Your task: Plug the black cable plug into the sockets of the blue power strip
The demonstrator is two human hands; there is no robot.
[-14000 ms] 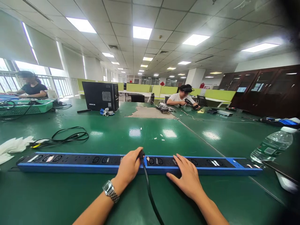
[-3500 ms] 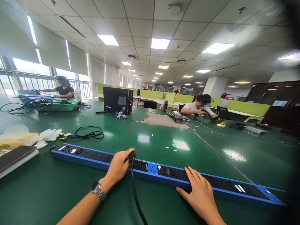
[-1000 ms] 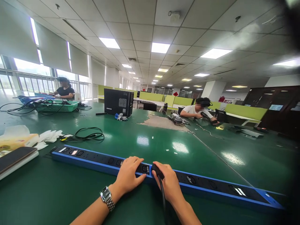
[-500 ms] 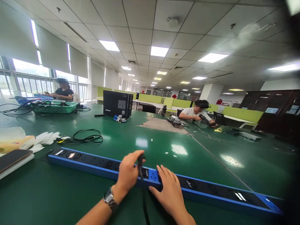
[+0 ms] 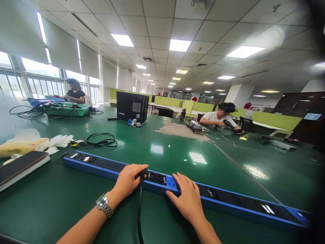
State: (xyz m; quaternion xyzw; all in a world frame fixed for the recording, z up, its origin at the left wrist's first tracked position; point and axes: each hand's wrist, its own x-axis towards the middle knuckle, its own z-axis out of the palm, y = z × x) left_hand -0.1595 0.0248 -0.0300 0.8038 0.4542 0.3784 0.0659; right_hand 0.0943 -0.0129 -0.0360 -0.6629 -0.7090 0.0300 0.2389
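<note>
A long blue power strip (image 5: 225, 200) with black socket panels lies slantwise across the green table in front of me. My left hand (image 5: 127, 181) pinches a black plug (image 5: 144, 174) at the strip's top, left of the middle. I cannot tell whether its pins are in a socket, as my fingers hide them. From the plug a black cable (image 5: 139, 217) hangs over the strip's front side toward me. My right hand (image 5: 187, 196) grips the strip just right of its blue socket section (image 5: 171, 183), fingers over the top and thumb at the front side.
Left are a phone (image 5: 22, 166), a tissue pack (image 5: 24, 146) and a coiled black cable (image 5: 101, 140). Farther back stand a green basket (image 5: 73, 110) with cables and a black computer case (image 5: 130, 105). One person (image 5: 218, 118) works at the far right, another (image 5: 74, 93) far left.
A second ago my right hand held the plug; half a second ago my left hand had it, raised above the strip. Now the plug is lower and farther left. My right hand stays on the strip.
</note>
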